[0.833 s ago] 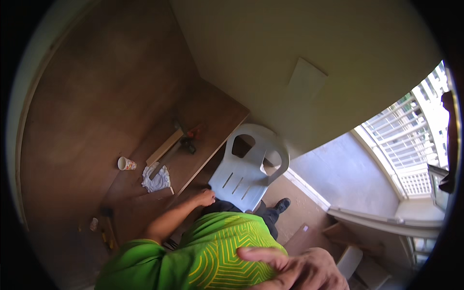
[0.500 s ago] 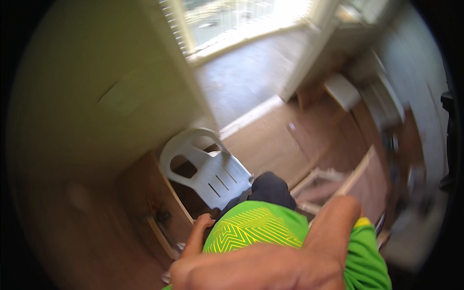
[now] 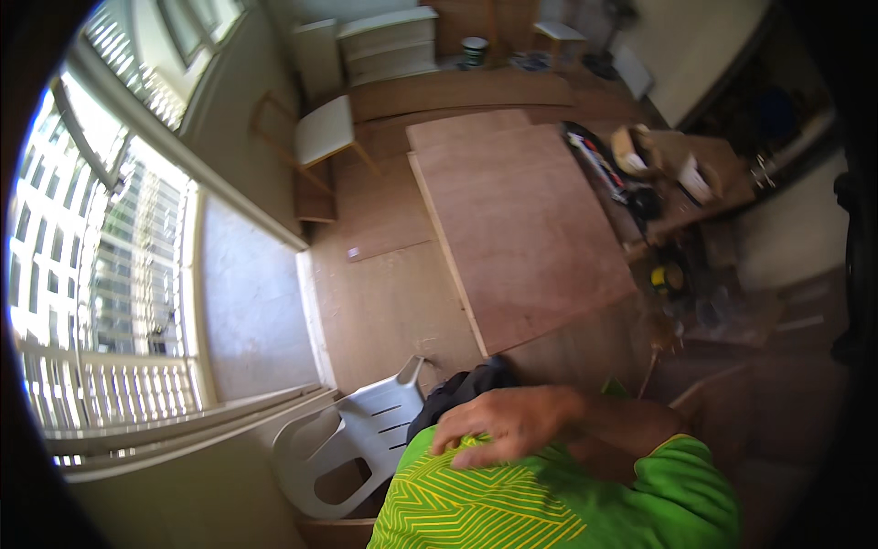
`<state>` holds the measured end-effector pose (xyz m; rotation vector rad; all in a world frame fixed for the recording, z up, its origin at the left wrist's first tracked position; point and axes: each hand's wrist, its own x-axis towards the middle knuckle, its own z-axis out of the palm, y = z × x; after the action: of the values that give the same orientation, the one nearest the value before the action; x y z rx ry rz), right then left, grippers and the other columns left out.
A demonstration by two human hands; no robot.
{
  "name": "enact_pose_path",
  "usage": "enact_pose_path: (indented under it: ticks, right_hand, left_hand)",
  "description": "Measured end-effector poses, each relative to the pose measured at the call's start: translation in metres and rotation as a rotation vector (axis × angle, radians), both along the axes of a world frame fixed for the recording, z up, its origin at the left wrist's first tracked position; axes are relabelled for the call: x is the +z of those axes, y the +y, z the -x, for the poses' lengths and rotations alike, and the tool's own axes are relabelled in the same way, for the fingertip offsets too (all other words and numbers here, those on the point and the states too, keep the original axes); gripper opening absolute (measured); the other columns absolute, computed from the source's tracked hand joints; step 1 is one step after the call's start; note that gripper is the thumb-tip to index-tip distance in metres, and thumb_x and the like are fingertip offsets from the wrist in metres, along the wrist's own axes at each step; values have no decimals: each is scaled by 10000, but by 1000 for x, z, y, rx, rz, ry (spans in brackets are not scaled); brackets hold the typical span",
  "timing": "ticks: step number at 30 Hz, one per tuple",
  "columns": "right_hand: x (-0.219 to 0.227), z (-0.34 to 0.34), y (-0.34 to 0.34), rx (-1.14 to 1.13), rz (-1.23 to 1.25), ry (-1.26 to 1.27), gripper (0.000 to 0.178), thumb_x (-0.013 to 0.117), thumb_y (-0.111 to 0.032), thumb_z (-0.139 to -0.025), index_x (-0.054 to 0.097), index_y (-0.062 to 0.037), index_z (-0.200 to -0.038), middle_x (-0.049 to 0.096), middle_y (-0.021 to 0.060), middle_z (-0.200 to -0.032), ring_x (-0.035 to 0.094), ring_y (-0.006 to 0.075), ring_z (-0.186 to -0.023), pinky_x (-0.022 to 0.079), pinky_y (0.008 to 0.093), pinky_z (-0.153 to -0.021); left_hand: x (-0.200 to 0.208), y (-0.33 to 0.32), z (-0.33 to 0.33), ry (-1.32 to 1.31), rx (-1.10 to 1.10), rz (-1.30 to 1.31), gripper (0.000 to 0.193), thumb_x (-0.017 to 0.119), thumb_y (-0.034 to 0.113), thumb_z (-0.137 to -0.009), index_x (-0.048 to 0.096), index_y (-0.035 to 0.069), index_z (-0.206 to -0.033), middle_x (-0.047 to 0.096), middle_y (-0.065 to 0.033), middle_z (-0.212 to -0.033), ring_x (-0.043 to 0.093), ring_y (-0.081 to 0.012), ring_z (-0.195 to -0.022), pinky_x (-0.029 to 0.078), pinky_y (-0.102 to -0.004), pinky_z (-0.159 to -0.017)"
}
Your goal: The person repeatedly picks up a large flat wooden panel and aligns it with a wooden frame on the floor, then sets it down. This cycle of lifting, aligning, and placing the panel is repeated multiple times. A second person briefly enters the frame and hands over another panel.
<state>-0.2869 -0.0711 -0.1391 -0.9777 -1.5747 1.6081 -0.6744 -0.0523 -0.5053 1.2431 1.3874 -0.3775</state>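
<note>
My right hand (image 3: 505, 425) hovers in front of my green shirt (image 3: 485, 503), fingers loosely bent and somewhat apart, with nothing visible in it. Its forearm comes from the right. My left hand is out of view. Close on the left stands a white plastic chair (image 3: 359, 423) with slots in its seat. Ahead of me lies a large reddish-brown wooden panel (image 3: 530, 229), its pale edge along the left side; neither hand touches it in view.
A low table (image 3: 681, 220) at right carries a tool, a roll of tape (image 3: 633, 151) and a white container. A wooden chair (image 3: 326, 130) stands beyond the doorway. White drawers (image 3: 389, 48), a bucket (image 3: 473, 51) and a stool (image 3: 558, 33) are at the back.
My view has swung to the right, bringing the large panel and table into sight. The right hand has lifted away from the camera toward the shirt front. My left hand has left the view.
</note>
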Motion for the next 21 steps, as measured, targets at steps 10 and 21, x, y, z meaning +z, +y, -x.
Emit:
enact_pose_path:
  ticks: [10, 21]
  right_hand:
    - [-385, -46, -274, -1091, 1467, -130, 261, 521, -284, -962, 676, -110, -1078, 698, 64, -957, 687, 234, -779, 561, 448, -690]
    - [-516, 1, -311, -1474, 1181, -296, 218, 583, -248, -910, 697, -73, -972, 707, 119, -872, 705, 246, -765, 562, 426, -682]
  left_hand:
    - [18, 32, -57, -44, -181, -5, 357, 626, 252, -954, 639, -18, -1186, 695, -174, -1091, 684, -284, -943, 545, -436, -821]
    - [119, 69, -180, -224, 80, -174, 400, 612, 317, -971, 599, -19, -1189, 710, -163, -1001, 718, -265, -822, 569, -369, -695]
